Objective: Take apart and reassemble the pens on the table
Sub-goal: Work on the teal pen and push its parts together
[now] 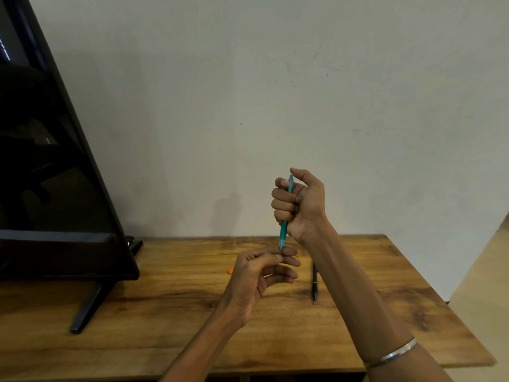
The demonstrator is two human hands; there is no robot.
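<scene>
A translucent teal pen [283, 232] stands nearly upright in the air above the table, tip down. My right hand [298, 202] is wrapped in a fist around its upper barrel, thumb near the top end. Just below, my left hand [261, 271] pinches the pen's lower tip between thumb and forefinger, the other fingers spread loosely. A black pen [314, 285] lies flat on the wooden table [165, 312], just right of my left hand and partly hidden behind my right forearm.
A black flat screen [55, 188] on a stand [88, 307] fills the left side of the table. A small orange piece [230, 270] lies on the wood behind my left hand. The table's right edge and a pale wall lie beyond.
</scene>
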